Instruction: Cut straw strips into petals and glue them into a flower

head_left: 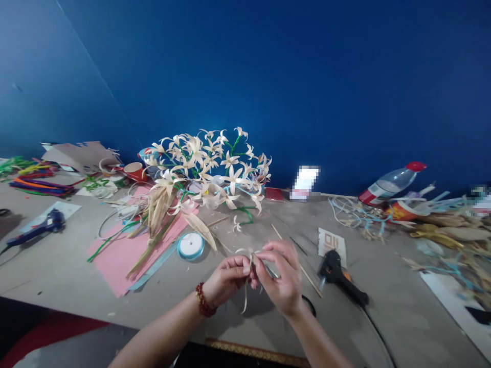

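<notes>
My left hand (229,276), with a beaded bracelet at its wrist, is closed around a thin pale husk strip (246,299) whose lower end hangs in a curve. My right hand (282,273) pinches the upper part of the same piece between thumb and index finger; its other fingers are bent and slightly blurred. Where the fingertips meet, most of the piece is hidden. Beyond the hands stands a bunch of pale flowers (210,158) on green stems. One small flower (237,224) lies on the table between the bunch and my hands.
Right of my hands lie a black glue gun (339,278) and a thin stick (312,281). To the left are a ribbon spool (191,246), pink paper (111,266), dried husks (159,212) and a blue glue gun (42,227). A bottle (395,184) leans at the back right.
</notes>
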`<state>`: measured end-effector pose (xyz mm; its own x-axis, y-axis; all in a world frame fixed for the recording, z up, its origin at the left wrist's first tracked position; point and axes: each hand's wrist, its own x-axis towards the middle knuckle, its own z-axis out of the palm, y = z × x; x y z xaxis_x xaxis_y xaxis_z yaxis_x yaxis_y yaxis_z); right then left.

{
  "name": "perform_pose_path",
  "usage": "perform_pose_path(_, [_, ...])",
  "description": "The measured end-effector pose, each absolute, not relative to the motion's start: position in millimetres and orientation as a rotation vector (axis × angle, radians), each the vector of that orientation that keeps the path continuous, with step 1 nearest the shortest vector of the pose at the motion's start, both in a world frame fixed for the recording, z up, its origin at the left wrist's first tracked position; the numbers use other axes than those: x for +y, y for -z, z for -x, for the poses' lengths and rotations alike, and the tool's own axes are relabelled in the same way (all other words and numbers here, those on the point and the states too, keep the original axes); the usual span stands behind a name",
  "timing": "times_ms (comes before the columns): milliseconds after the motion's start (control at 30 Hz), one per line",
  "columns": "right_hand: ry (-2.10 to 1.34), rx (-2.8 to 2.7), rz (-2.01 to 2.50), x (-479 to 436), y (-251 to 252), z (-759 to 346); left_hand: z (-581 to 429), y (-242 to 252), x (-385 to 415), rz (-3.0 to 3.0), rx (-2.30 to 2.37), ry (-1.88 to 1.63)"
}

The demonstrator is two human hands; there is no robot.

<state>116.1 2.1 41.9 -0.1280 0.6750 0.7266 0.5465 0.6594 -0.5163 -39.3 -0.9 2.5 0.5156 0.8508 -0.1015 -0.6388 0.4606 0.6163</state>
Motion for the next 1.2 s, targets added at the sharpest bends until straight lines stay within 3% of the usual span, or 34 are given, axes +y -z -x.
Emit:
perform_pose_path(567, [-0.088, -1.709, 0.925, -9.6, -33.2, -120.8, 40.7, 3.8, -2.9, -0.701, 0.448, -1.034])
perform_pose_path(867, [-0.74, -1.52, 0.934, -25.5, -10.9, -123.3, 47.4, -1.8, -5.8, -1.151, 0.671, -1.034])
perform_pose_path(1200, [-0.888, -1.484, 0.878, -22.2, -24.2, -120.3, 45.8, -8.6, -3.0, -1.323, 0.62, -1.078])
